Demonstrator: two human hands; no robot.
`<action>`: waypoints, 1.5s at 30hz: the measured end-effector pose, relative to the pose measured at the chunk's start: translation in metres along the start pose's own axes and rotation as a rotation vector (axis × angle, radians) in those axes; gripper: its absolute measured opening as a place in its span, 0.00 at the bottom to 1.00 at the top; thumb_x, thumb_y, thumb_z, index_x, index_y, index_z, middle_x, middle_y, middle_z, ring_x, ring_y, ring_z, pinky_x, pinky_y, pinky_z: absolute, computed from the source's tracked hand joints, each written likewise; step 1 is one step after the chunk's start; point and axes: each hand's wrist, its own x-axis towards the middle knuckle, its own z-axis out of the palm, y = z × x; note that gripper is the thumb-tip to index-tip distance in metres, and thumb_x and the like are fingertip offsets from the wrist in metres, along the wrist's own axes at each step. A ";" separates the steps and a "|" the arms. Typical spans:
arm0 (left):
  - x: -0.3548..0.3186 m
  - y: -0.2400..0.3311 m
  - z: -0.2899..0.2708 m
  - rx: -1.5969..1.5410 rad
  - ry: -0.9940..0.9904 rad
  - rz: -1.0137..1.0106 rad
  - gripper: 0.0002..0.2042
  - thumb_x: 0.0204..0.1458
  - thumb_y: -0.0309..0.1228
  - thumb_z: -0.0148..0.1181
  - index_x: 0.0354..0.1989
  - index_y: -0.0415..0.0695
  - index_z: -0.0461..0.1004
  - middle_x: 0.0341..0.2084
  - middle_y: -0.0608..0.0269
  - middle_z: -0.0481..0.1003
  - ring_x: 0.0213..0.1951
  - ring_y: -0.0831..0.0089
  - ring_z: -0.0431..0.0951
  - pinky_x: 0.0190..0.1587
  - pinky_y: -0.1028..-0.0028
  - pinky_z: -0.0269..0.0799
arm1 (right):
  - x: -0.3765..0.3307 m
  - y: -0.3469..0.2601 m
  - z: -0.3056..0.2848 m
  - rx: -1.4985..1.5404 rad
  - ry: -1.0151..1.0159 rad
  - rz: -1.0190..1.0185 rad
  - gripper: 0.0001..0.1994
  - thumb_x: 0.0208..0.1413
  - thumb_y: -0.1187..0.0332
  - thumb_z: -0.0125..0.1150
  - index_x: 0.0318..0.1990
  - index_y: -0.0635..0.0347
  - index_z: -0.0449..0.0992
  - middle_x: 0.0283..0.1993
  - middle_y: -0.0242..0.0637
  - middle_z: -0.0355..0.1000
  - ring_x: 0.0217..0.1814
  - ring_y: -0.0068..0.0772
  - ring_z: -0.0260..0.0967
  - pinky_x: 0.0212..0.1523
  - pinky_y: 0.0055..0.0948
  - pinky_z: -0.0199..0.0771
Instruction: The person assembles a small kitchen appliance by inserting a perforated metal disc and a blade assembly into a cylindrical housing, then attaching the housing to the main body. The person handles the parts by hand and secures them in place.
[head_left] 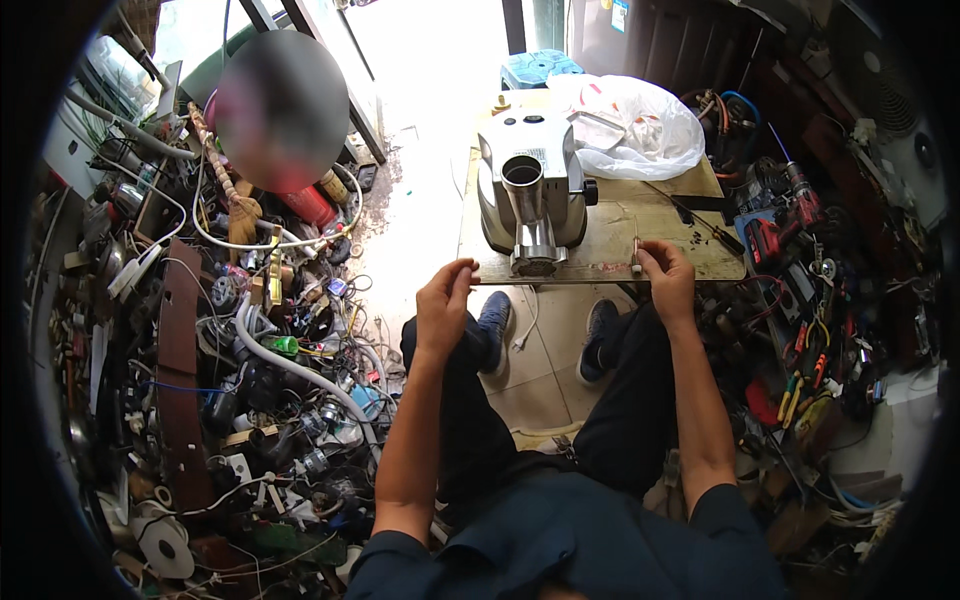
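A grey electric meat grinder (527,140) stands on a small wooden table, its metal feed tube (526,195) and round outlet plate (537,264) facing me. My left hand (443,305) is raised at the table's front left edge, apart from the grinder. Its thumb and fingertips are pressed together, and whatever they may hold is too small to make out. Near the front right of the table, my right hand (667,280) pinches a thin upright stick-like piece (636,258) with a small white part at its lower end.
A white plastic bag (640,125) and a screwdriver (728,240) lie on the wooden table (600,230). Piled parts and cables (290,400) crowd the left. A red cordless drill (775,235) and several pliers (805,360) lie right. A blue stool (540,68) stands behind.
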 end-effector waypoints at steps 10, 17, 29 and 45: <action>0.093 -0.036 -0.034 0.082 0.130 -0.020 0.14 0.69 0.31 0.60 0.55 0.32 0.82 0.42 0.50 0.88 0.40 0.68 0.89 0.46 0.71 0.82 | -0.043 0.001 0.027 -0.190 -0.008 -0.024 0.07 0.67 0.76 0.68 0.50 0.66 0.83 0.42 0.33 0.83 0.41 0.20 0.79 0.43 0.24 0.79; 0.141 -0.093 -0.069 0.408 0.163 -0.058 0.14 0.67 0.34 0.62 0.54 0.40 0.84 0.44 0.47 0.87 0.43 0.53 0.89 0.49 0.61 0.82 | -0.108 0.082 0.116 -0.417 -0.754 0.233 0.13 0.62 0.68 0.71 0.51 0.64 0.84 0.44 0.45 0.85 0.43 0.40 0.85 0.45 0.34 0.82; 0.108 -0.066 -0.098 0.820 -0.072 -0.146 0.14 0.64 0.33 0.65 0.54 0.42 0.80 0.42 0.50 0.85 0.39 0.48 0.86 0.42 0.55 0.81 | -0.159 0.345 0.233 -1.024 -1.428 0.473 0.27 0.59 0.59 0.70 0.64 0.61 0.77 0.60 0.53 0.80 0.64 0.57 0.76 0.64 0.51 0.77; 0.105 -0.077 -0.132 0.811 -0.024 -0.258 0.21 0.55 0.29 0.74 0.56 0.40 0.78 0.46 0.50 0.84 0.41 0.50 0.85 0.43 0.60 0.80 | -0.143 0.425 0.287 -1.185 -1.177 0.236 0.15 0.64 0.66 0.58 0.56 0.58 0.71 0.61 0.55 0.68 0.56 0.69 0.76 0.54 0.59 0.79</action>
